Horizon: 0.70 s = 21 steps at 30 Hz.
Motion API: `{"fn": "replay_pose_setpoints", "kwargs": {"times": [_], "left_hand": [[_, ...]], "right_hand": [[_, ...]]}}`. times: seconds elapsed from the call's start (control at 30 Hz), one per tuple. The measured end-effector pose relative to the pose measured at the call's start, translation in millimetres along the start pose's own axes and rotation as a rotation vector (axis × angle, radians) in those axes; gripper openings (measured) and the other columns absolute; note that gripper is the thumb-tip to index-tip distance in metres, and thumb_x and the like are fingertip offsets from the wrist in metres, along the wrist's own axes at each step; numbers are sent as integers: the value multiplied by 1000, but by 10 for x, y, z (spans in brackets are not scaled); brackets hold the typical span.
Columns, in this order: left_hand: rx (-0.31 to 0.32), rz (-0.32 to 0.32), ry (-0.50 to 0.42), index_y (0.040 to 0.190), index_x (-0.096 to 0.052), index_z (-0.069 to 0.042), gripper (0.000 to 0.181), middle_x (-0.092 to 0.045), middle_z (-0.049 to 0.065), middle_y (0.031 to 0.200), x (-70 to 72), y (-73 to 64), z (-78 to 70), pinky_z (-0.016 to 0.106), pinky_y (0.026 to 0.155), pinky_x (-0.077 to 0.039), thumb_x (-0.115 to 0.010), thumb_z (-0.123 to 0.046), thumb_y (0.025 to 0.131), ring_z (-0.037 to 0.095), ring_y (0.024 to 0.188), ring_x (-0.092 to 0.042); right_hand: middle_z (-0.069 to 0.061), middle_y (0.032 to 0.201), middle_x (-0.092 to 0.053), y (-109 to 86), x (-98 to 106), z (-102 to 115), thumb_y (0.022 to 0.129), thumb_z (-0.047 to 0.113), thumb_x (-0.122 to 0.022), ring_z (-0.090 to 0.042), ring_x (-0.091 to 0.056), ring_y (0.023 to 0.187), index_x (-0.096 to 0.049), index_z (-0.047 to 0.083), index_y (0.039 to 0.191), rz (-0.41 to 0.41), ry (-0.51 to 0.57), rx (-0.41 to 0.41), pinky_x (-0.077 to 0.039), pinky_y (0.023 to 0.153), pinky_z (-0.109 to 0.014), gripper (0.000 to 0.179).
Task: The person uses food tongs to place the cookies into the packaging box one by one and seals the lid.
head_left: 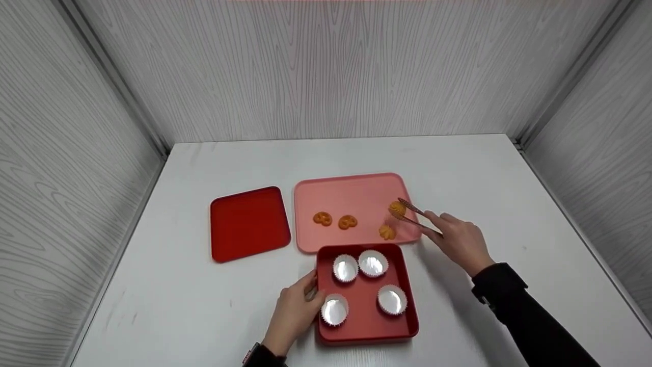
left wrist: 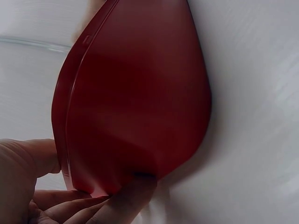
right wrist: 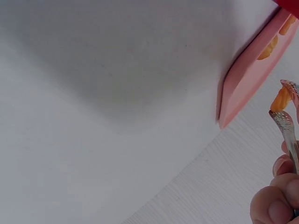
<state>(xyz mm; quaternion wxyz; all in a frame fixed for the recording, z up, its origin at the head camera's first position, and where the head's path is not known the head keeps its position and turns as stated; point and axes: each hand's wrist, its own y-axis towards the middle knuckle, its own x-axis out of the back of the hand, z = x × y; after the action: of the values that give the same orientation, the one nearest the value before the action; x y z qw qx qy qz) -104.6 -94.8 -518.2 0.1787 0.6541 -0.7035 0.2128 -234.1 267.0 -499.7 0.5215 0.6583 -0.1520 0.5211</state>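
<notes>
Right hand [head_left: 461,244] pinches metal tongs [right wrist: 288,135], tips holding swirled cookie [head_left: 397,208] over pink tray [head_left: 351,191]; left hand [head_left: 295,308] grips red box [head_left: 367,326]. Cookie looks light, possibly brittle; best held gently across edges.

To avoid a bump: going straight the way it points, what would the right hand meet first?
The right hand, tongs leading, would likely meet the far rim of the pink tray; depth is unclear.
</notes>
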Motion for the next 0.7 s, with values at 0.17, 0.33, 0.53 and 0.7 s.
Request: {"fn": "replay_pose_setpoints", "kwargs": {"times": [0.17,0.33,0.53,0.7], "left_hand": [[26,17,-19,144,-56,1,53,-66,16,134,6,0,-12,49,108,-47,-69,-18,96,29,127,-62],[44,23,-11,145,-56,-1,54,-66,15,135,3,12,-14,50,110,-46,-70,-20,97,30,129,-61],[43,19,-6,145,-56,-2,54,-66,14,136,-2,10,5,51,111,-44,-70,-21,96,32,131,-59],[43,21,-5,146,-56,-2,55,-66,14,136,1,12,8,51,111,-44,-70,-22,96,33,132,-58]], "right_hand": [[-6,74,-62,-52,129,78,77,17,-91,-19,-47,45,-75,7,119,-86,-5,103,-43,42,-32,46],[-2,71,-57,-117,286,191,73,15,-92,-9,-40,47,-74,8,122,-123,-5,203,-35,41,-23,53],[3,68,-48,-181,415,340,74,17,-91,1,-29,51,-73,9,126,-115,31,309,-27,43,-16,56],[5,68,-49,-241,457,461,73,19,-91,1,-34,50,-72,10,127,-63,84,334,-31,44,-15,58]]}}
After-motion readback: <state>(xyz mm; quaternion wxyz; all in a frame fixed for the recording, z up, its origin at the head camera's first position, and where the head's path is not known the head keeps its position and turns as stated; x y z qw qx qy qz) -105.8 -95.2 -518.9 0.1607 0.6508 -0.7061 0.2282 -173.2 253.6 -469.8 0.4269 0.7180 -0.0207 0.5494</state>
